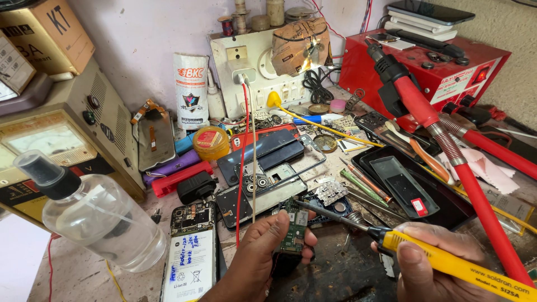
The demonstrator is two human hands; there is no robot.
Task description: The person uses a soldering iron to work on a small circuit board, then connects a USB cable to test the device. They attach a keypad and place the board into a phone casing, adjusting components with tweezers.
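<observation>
Our left hand [263, 251] pinches a small green board [295, 229] between thumb and fingers, closed on its lower end and holding it upright just above the dark surface [335, 274] near the front edge. Our right hand [430, 263] is wrapped tight around the yellow handle of a soldering iron [447, 263], whose metal shaft runs up and left so that the tip [299, 202] touches or nearly touches the top of the board; we cannot tell which. Just behind the board lie an opened phone [263, 187] with its camera rings showing and a dark phone panel [263, 151], with a red wire [244, 162] and a pale one hanging down in front of them. Left of our left hand sits another opened phone [193, 251], its white battery facing up, and further left a clear spray bottle [95, 215] lies tilted, close to the camera. Right of the board are tweezers and screwdrivers [363, 184] beside a black tray [408, 187]. A red hot-air handle [425, 112] with a red hose crosses above our right hand. At the back stand a white socket board [251, 61], a red power unit [430, 61] and a beige meter box [61, 134].
</observation>
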